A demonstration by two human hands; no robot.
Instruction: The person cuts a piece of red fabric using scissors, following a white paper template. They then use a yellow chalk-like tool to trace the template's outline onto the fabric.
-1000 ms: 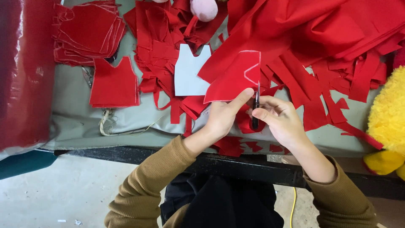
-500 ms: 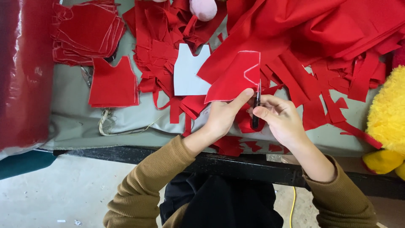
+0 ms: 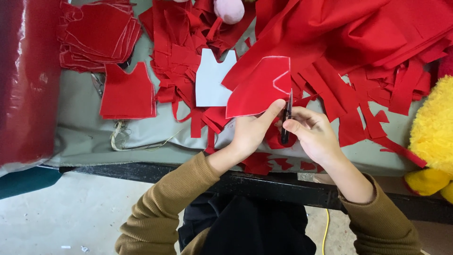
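Note:
My left hand (image 3: pixel 252 130) pinches the lower edge of a red fabric piece (image 3: pixel 257 87) marked with a white chalk outline. My right hand (image 3: pixel 311 132) grips black scissors (image 3: pixel 286 123), whose blades point up along the right edge of that piece at the chalk line. A white paper pattern (image 3: pixel 212 78) shaped like a small vest lies just left of the held fabric, on the grey-green table cover (image 3: pixel 85 134).
A cut red vest piece (image 3: pixel 127 92) lies at left, below a stack of cut red pieces (image 3: pixel 99 33). Red scraps (image 3: pixel 184 52) and a heap of red cloth (image 3: pixel 358 33) fill the back. A yellow plush toy (image 3: pixel 432 137) sits right; a dark red roll (image 3: pixel 26 80) left.
The scissors have crept slightly up along the chalk line; otherwise both hands and the fabric stay nearly as they were.

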